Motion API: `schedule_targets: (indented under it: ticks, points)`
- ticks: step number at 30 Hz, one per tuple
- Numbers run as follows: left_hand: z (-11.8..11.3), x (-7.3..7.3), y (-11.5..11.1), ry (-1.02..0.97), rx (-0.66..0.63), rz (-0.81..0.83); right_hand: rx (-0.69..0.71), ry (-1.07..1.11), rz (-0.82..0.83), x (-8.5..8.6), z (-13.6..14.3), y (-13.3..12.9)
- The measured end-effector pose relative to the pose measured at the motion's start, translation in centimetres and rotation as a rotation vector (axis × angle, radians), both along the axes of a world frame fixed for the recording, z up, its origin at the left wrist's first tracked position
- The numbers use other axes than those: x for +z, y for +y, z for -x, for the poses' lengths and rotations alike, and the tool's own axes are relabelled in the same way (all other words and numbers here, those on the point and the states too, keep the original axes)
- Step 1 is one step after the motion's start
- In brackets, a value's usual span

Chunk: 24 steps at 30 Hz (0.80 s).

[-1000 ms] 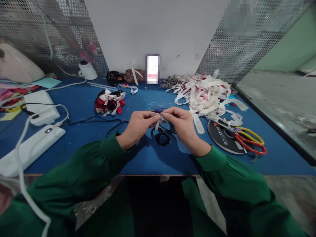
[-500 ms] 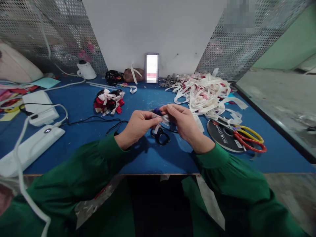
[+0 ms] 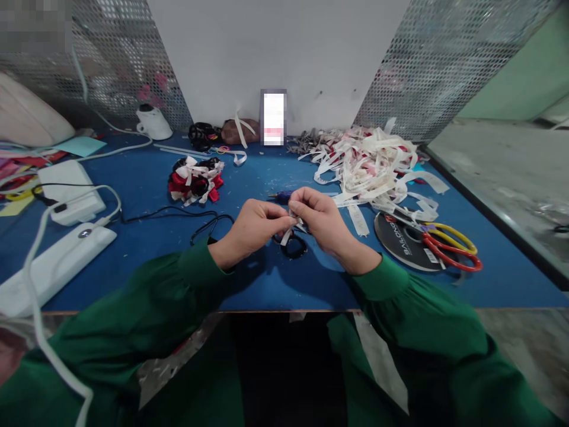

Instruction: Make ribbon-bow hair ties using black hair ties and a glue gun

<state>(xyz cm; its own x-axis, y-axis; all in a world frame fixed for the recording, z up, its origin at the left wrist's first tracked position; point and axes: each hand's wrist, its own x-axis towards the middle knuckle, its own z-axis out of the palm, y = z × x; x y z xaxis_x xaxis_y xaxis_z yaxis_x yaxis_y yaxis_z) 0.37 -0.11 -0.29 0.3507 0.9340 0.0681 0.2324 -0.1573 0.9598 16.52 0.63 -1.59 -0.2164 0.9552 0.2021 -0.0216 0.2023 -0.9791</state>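
Note:
My left hand (image 3: 253, 230) pinches a short white ribbon (image 3: 287, 238) between thumb and fingers. Close against it, my right hand (image 3: 324, 224) also has thumb and forefinger closed on the ribbon, whose knot or fold is partly hidden by the fingertips. Just below the hands is a black hair tie (image 3: 294, 248); whether it is joined to the ribbon I cannot tell. Behind the fingers lies a blue-handled tool (image 3: 284, 195) with a pointed metallic tip facing left, its rest covered by my right hand.
Red, white and black bow hair ties (image 3: 195, 181) are heaped at left. White ribbon strips (image 3: 368, 163) pile up at back right. Scissors (image 3: 451, 246) rest on a black ribbon reel (image 3: 404, 249). A phone (image 3: 273, 118) stands against the panel. A power strip (image 3: 57, 270) and cables occupy the left.
Both hands have drawn closer together over the ribbon. My right fingers have come down onto it, and more of the blue-handled tool shows behind them.

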Motion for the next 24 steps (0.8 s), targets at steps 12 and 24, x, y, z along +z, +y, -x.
schedule_targets:
  ticks: [12, 24]
  points:
    - [0.0, -0.4, 0.2, -0.114, 0.043, 0.044, -0.054, 0.225, 0.22, -0.1, 0.0, 0.2]
    - [0.1, -0.4, 0.6, -0.241, 0.099, 0.148, -0.102, -0.126, 0.065, 1.0, -1.3, 0.5]
